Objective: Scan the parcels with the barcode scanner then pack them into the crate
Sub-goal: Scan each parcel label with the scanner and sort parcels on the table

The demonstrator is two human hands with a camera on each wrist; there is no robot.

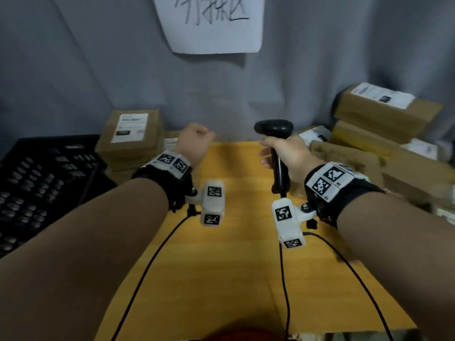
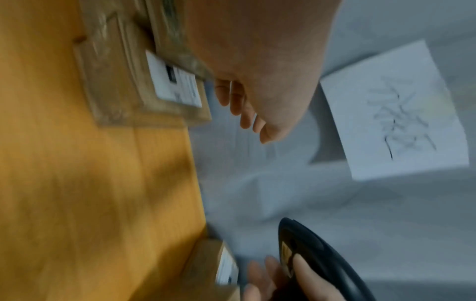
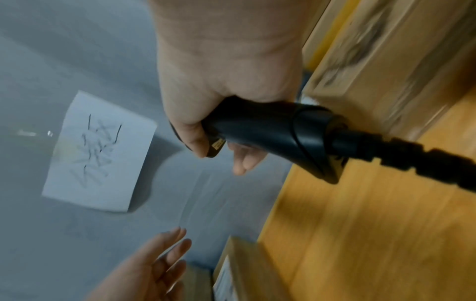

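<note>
My right hand grips the handle of the black barcode scanner, held upright above the yellow table with its head towards the back wall. The right wrist view shows the fingers wrapped round the scanner. To its left, my left hand hovers over the table holding nothing, its fingers loosely extended. A black plastic crate stands at the left. Brown parcels with white labels are stacked at the back left and piled at the right.
A grey cloth hangs behind the table with a handwritten paper sign on it. Black cables run across the table towards me, and the scanner's cord trails from its handle.
</note>
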